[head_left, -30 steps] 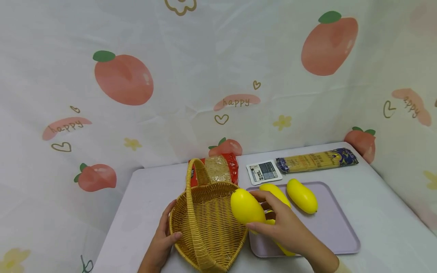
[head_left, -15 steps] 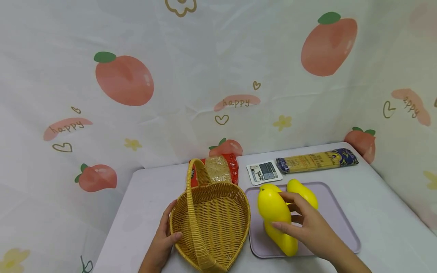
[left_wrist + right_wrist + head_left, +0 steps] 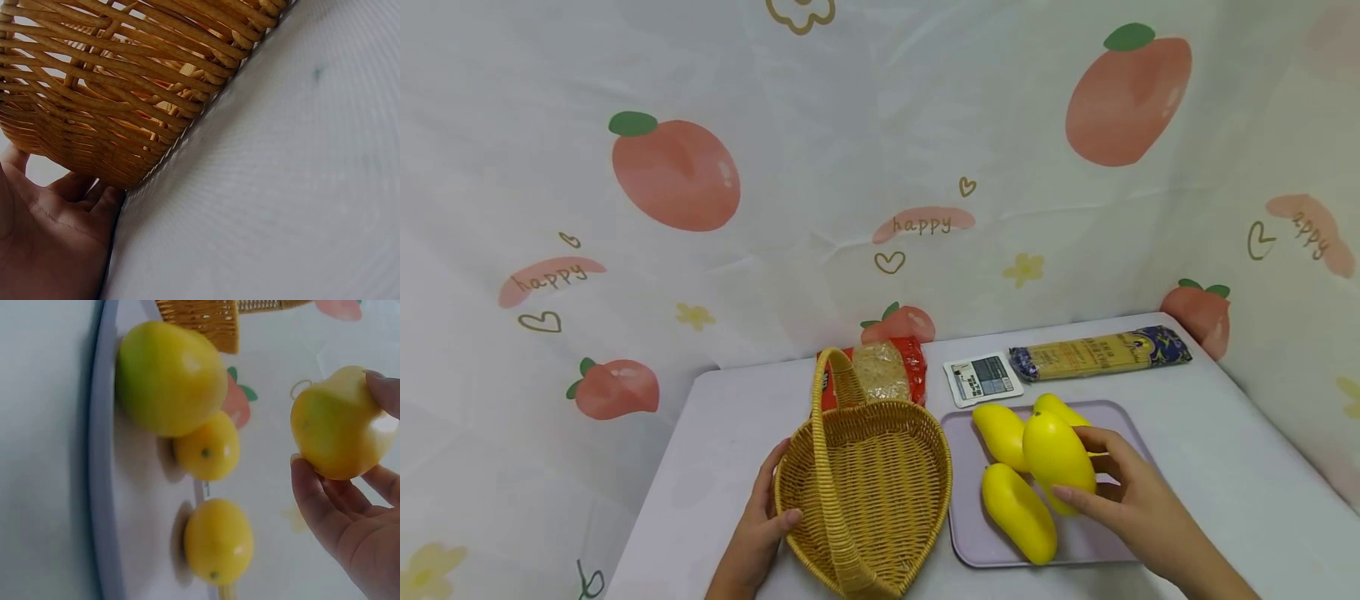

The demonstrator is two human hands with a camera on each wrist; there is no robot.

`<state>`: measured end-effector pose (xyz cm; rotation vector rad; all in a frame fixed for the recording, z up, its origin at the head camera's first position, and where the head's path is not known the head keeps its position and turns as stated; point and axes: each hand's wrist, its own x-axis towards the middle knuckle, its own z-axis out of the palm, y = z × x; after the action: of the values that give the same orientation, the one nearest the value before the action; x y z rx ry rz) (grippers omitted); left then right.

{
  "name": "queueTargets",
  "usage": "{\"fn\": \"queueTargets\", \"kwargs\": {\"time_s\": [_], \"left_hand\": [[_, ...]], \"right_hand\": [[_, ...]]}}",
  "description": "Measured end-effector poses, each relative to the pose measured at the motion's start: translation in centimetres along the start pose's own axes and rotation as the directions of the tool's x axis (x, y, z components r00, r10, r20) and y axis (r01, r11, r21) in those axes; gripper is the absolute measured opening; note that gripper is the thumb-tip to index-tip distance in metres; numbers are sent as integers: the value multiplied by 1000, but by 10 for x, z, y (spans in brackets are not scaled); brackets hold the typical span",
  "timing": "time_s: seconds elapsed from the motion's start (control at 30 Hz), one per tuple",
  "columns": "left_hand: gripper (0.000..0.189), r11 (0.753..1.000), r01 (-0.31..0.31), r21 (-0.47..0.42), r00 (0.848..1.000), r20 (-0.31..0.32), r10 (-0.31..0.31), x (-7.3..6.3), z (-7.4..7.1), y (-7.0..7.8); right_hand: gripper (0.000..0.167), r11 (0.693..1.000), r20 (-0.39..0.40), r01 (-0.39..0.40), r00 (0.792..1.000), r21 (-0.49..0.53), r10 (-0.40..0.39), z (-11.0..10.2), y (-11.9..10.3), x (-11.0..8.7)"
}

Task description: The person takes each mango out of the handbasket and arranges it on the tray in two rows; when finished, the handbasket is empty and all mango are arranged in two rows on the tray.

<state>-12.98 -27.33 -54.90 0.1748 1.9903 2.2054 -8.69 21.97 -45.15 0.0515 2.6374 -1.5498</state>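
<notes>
My left hand [image 3: 758, 525] grips the rim of a heart-shaped wicker basket [image 3: 880, 492], thumb over the edge inside and fingers along the outer wall. In the left wrist view its fingers lie against the woven side [image 3: 94, 112]. A yellow mango [image 3: 1054, 454] is pinched between the thumb and fingers of my right hand [image 3: 1138, 492], raised over the lilac tray [image 3: 964, 508]. The right wrist view shows that mango [image 3: 340, 428] apart from the others. Three more lie on the tray: one in front [image 3: 1018, 515], one at the back left [image 3: 1000, 433], one partly hidden behind [image 3: 1060, 408].
Behind the basket lies a red bag with a clear window [image 3: 883, 371]. A white flat package [image 3: 983, 379] and a long blue-ended pack of noodles [image 3: 1101, 354] lie behind the tray. The basket's tall handle [image 3: 826, 475] arches over its left part. A printed curtain [image 3: 820, 167] backs the table.
My right hand has carried the mango rightward, from the basket's right rim to above the tray, uncovering the front and back-left mangoes. My left hand and the basket have stayed in place.
</notes>
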Motion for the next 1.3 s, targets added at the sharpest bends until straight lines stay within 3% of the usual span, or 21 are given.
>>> {"fn": "queueTargets", "kwargs": {"time_s": [0.4, 0.6, 0.97, 1.3], "left_hand": [[101, 1000, 5, 15, 1000, -10, -5, 1, 2, 1], [101, 1000, 7, 21, 1000, -18, -7, 0, 2, 1], [100, 999, 14, 45, 999, -33, -13, -1, 2, 1], [100, 999, 15, 44, 999, -30, -13, -1, 0, 1]], "right_hand": [[98, 980, 28, -165, 985, -110, 169, -19, 28, -5], [100, 967, 48, -216, 973, -133, 224, -22, 40, -6], [90, 965, 68, -169, 980, -198, 186, -17, 59, -6], [100, 944, 85, -221, 965, -244, 247, -13, 65, -1]]}}
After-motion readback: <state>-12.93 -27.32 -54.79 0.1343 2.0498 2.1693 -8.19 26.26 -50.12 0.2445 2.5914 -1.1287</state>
